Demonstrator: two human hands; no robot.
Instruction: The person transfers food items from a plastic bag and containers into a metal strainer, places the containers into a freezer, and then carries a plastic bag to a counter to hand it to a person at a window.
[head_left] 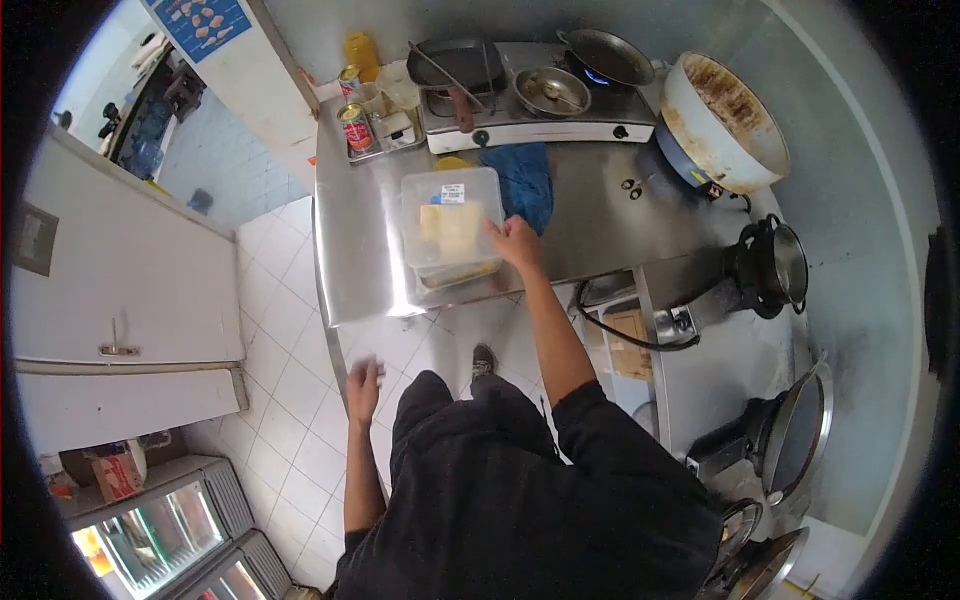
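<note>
My right hand (515, 243) is at the right edge of a clear plastic container (478, 188), its thumb and fingers closed on the rim. The container has a translucent lid with a white label (453, 193), and pale yellow blocks (450, 228) show through it. Beneath its near side is a shallow tray or second container (460, 272), mostly covered. A crumpled blue cloth or bag (522, 180) lies beside my right hand. My left hand (364, 388) hangs over the floor, away from the counter, loosely open and slightly blurred, with nothing visible in it.
A two-burner stove (540, 132) stands at the back, with a lit flame under a wok (610, 57), a metal bowl (552, 92) and a square pan (455, 65). Cans and cups fill a tray (385, 148). A large white pot (725, 122) and a black pot (785, 262) stand right.
</note>
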